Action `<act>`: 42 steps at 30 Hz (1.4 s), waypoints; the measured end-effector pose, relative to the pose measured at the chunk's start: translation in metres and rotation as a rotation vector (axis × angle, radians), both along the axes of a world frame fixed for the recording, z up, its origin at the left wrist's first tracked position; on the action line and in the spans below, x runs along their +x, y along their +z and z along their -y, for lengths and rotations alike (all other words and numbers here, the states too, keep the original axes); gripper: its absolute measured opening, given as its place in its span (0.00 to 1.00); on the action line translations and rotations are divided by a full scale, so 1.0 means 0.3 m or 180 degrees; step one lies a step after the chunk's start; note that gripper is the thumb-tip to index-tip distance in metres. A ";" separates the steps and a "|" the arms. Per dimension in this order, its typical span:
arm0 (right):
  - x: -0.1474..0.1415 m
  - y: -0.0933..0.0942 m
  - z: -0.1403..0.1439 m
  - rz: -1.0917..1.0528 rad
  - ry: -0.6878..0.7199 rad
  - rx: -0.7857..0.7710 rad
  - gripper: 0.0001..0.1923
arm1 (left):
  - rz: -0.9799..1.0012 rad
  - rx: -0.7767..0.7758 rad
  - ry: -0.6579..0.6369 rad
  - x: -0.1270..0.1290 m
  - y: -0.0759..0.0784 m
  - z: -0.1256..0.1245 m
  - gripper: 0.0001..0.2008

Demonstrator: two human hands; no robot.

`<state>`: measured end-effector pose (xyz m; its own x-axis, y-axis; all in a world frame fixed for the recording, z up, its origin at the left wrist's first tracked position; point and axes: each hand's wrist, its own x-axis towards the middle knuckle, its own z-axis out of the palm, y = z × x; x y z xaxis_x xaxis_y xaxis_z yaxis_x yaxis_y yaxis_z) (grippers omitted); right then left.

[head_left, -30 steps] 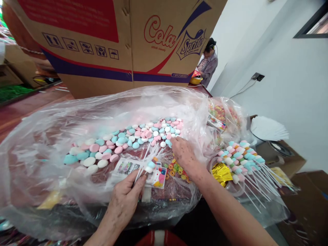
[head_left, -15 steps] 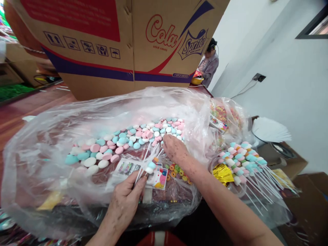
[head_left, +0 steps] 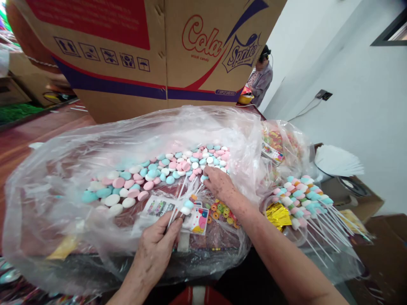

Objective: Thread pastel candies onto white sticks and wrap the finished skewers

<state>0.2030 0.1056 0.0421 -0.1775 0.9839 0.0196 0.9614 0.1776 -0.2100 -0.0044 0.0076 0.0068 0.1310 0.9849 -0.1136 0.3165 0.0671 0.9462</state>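
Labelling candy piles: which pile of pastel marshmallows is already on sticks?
The pile at the right, white sticks fanning toward the camera. The marshmallows in the clear plastic bag lie loose, right hand among them.

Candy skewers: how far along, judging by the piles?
Done: a pile of finished skewers lies at the right. In hand: the left hand pinches a few white sticks, one carrying a couple of pieces; the right hand fingers a blue candy in the loose candies. Left: most of that heap sits unthreaded in the plastic bag.
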 end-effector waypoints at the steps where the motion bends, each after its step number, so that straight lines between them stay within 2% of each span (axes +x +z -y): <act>1: -0.003 0.002 0.002 0.0138 0.0034 -0.0069 0.13 | -0.0013 0.0019 0.0000 0.000 0.000 0.000 0.18; 4: -0.019 0.001 0.011 0.0475 0.0104 -0.0116 0.14 | -0.0029 0.0032 -0.0004 0.000 0.000 -0.002 0.17; 7: -0.040 -0.014 0.018 0.0631 0.0176 0.0058 0.15 | -0.0009 -0.0029 -0.0007 -0.001 -0.003 -0.005 0.17; 9: -0.050 -0.024 0.019 0.0552 0.0112 0.0196 0.16 | 0.0009 -0.0048 0.0011 -0.002 -0.007 -0.006 0.17; 11: -0.048 -0.026 0.018 0.0185 -0.0123 0.0247 0.14 | 0.0023 -0.0033 0.0035 -0.002 -0.013 -0.005 0.17; 13: -0.034 -0.020 0.017 -0.0616 -0.0449 0.0219 0.09 | 0.0062 -0.0030 0.0049 -0.001 -0.017 -0.004 0.17; 15: -0.015 -0.008 0.022 -0.1872 -0.0662 0.0028 0.04 | 0.0095 -0.0043 0.0062 0.001 -0.020 -0.002 0.17; 18: 0.006 0.010 0.037 -0.3887 -0.0781 -0.0599 0.08 | 0.0060 -0.0038 0.0090 0.003 -0.022 0.001 0.17; 20: 0.008 0.017 0.050 -0.4718 -0.0840 -0.1003 0.11 | 0.0034 -0.0035 0.0095 0.003 -0.021 0.001 0.17; 22: 0.003 0.018 0.062 -0.5114 -0.0860 -0.1203 0.14 | 0.0033 -0.0066 0.0085 0.002 -0.019 0.001 0.17; 25: -0.006 0.014 0.071 -0.5341 -0.0827 -0.1253 0.15 | -0.0004 -0.0126 0.0078 0.003 -0.015 -0.001 0.17; 33: 0.001 0.003 0.070 -0.5442 -0.0776 -0.1092 0.15 | 0.0011 -0.0111 0.0045 0.012 -0.002 -0.004 0.17; 42: -0.009 0.003 0.086 -0.5211 -0.0593 -0.0999 0.13 | -0.0003 -0.0038 0.0050 0.009 -0.010 -0.008 0.17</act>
<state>0.2003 0.0799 0.0430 -0.0587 0.9891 -0.1348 -0.2899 -0.1461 -0.9459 -0.0016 0.0098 0.0037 0.1155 0.9853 -0.1256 0.3161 0.0835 0.9451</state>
